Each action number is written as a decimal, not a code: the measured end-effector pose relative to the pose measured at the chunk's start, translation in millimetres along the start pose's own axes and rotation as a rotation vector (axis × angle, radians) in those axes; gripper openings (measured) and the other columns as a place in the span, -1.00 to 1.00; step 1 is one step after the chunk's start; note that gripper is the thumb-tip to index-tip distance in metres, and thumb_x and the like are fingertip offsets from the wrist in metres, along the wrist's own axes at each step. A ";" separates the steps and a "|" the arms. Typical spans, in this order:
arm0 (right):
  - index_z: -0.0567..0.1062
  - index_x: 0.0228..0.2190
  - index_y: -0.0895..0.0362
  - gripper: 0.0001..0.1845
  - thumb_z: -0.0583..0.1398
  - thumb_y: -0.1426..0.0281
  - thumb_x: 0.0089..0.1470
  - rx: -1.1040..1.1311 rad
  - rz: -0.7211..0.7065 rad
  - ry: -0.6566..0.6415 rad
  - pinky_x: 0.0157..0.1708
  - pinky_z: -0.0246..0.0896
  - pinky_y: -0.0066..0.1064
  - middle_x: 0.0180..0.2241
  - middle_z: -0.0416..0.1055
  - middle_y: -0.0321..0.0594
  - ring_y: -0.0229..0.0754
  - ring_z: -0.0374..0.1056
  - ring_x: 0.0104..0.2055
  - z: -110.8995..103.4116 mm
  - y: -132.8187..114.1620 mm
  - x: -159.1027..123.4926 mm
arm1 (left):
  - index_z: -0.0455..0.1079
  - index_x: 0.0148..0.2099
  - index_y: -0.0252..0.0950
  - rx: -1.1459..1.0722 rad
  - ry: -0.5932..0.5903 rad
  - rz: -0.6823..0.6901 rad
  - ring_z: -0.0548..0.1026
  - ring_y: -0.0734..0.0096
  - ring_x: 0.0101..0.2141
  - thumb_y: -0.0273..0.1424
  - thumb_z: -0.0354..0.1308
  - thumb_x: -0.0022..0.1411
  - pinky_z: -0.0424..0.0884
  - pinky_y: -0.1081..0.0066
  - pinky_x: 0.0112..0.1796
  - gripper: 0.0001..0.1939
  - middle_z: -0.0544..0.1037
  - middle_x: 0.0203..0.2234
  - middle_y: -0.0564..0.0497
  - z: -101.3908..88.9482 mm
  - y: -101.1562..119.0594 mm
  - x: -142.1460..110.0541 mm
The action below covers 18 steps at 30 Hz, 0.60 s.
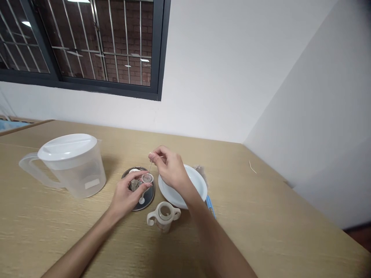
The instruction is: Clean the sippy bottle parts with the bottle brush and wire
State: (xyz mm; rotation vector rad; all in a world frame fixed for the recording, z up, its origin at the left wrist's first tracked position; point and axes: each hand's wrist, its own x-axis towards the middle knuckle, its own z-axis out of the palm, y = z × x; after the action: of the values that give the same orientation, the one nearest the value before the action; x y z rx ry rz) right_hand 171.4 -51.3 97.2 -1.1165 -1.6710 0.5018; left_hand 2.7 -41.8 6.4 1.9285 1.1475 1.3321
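Observation:
My left hand [126,197] has its thumb and fingers closed round the sides of a small round whitish piece [147,178], held over a dark round metal plate [151,196]. Between the fingertips of my right hand [170,166] is a thin metal rod [150,167], its lower end at the middle of the round piece. Too small to tell is what kind of piece it is. Several small parts lie on the metal plate, among them a white one with a round end [142,200]. Close below my hands stands a beige two-handled cup [164,216] with an open top.
A white plate [198,183] sits under my right forearm, with a blue item [210,206] and a greyish bundle [199,170] beside it. To the left stands a lidded translucent pitcher [78,173]. A pale string [252,167] lies at right on the wooden table [261,216].

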 end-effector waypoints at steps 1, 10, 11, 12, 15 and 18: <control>0.43 -0.40 0.08 -0.79 0.12 0.26 0.23 0.026 0.012 -0.019 -0.34 0.27 -0.44 -0.43 0.50 -0.32 -0.28 0.42 -0.40 0.3 1.3 0.0 | 0.53 -0.06 -0.22 -0.003 0.005 -0.004 0.57 0.26 -0.18 -0.19 0.29 0.12 0.46 0.29 -0.09 -0.64 0.64 -0.17 -0.04 0.3 -0.7 0.1; 0.47 -0.38 0.07 -0.83 0.12 0.33 0.24 -0.110 -0.026 -0.118 -0.32 0.19 -0.46 -0.40 0.50 -0.34 -0.28 0.39 -0.33 6.8 -3.0 -5.7 | 0.50 -0.03 -0.28 -0.108 0.104 -0.013 0.55 0.24 -0.18 -0.18 0.30 0.11 0.44 0.31 -0.11 -0.59 0.63 -0.18 -0.08 -4.4 1.1 5.5; 0.47 -0.38 0.07 -0.83 0.13 0.35 0.24 -0.136 -0.034 -0.133 -0.32 0.18 -0.46 -0.39 0.51 -0.33 -0.28 0.38 -0.33 8.5 -4.5 -6.4 | 0.50 -0.04 -0.28 -0.113 0.112 -0.003 0.54 0.25 -0.19 -0.19 0.30 0.11 0.44 0.32 -0.12 -0.59 0.63 -0.19 -0.08 -5.9 1.4 6.6; 0.48 -0.38 0.08 -0.84 0.13 0.36 0.23 -0.160 -0.041 -0.141 -0.32 0.17 -0.46 -0.38 0.51 -0.33 -0.28 0.38 -0.33 10.4 -5.6 -6.9 | 0.50 -0.04 -0.28 -0.114 0.116 0.009 0.54 0.25 -0.19 -0.19 0.30 0.12 0.43 0.33 -0.12 -0.60 0.63 -0.19 -0.07 -7.5 1.4 7.5; 0.47 -0.39 0.09 -0.84 0.14 0.37 0.23 -0.231 -0.077 -0.119 -0.29 0.15 -0.45 -0.34 0.51 -0.31 -0.27 0.36 -0.30 14.8 -6.6 -7.7 | 0.49 -0.04 -0.27 -0.098 0.098 0.051 0.52 0.25 -0.17 -0.21 0.29 0.14 0.41 0.32 -0.10 -0.63 0.62 -0.17 -0.07 -12.5 0.1 9.2; 0.45 -0.40 0.10 -0.83 0.14 0.38 0.24 -0.290 -0.119 -0.069 -0.25 0.14 -0.44 -0.31 0.48 -0.28 -0.26 0.34 -0.26 14.6 -7.0 -7.8 | 0.50 -0.06 -0.26 -0.057 0.028 0.071 0.51 0.25 -0.16 -0.23 0.29 0.14 0.39 0.32 -0.09 -0.66 0.61 -0.18 -0.05 -16.9 0.2 9.5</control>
State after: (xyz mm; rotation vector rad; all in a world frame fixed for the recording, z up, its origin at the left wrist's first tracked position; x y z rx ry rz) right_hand 155.6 -58.7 92.8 -1.2081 -1.9012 0.2277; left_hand -11.4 -34.3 17.5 1.9314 1.0516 1.4177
